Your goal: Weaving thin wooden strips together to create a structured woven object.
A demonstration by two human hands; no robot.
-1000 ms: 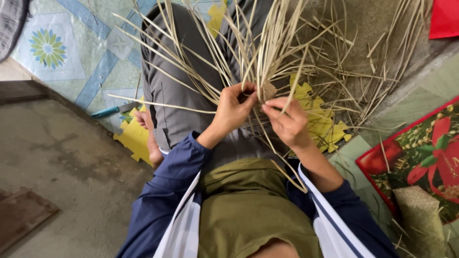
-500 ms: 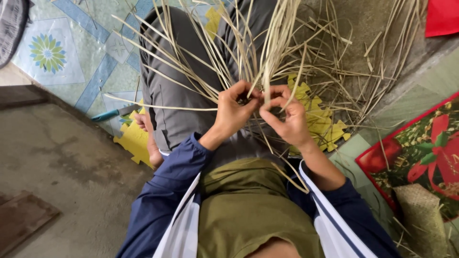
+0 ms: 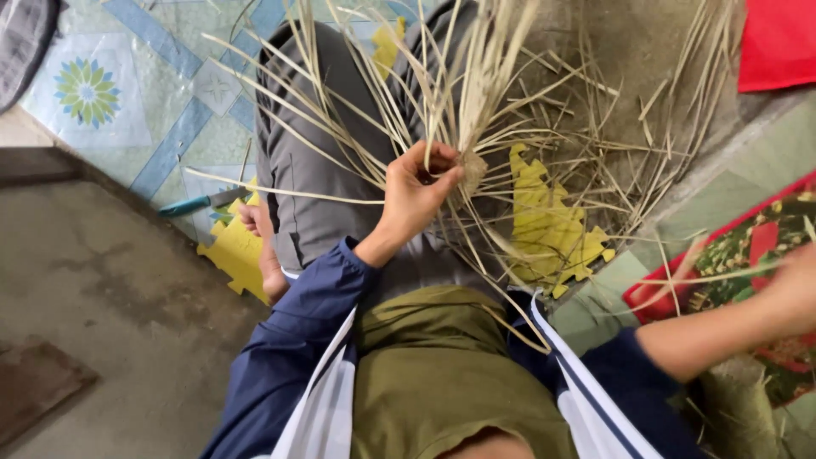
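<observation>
Up close, the left hand pinches the knotted heart of the straw bundle above the lap; dry, flat, pale strips fan upward and outward from that grip; the right hand, blurred, is flung well to the right, its grip unclear; a teal-handled knife lies on the floor mat.

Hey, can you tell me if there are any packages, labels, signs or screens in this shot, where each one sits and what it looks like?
None can be made out: no package, label, sign or screen shows.
Left hand: grips a bundle of pale straw strips over the lap.
Right hand: blurred at the right edge, over a red flowered mat.
</observation>
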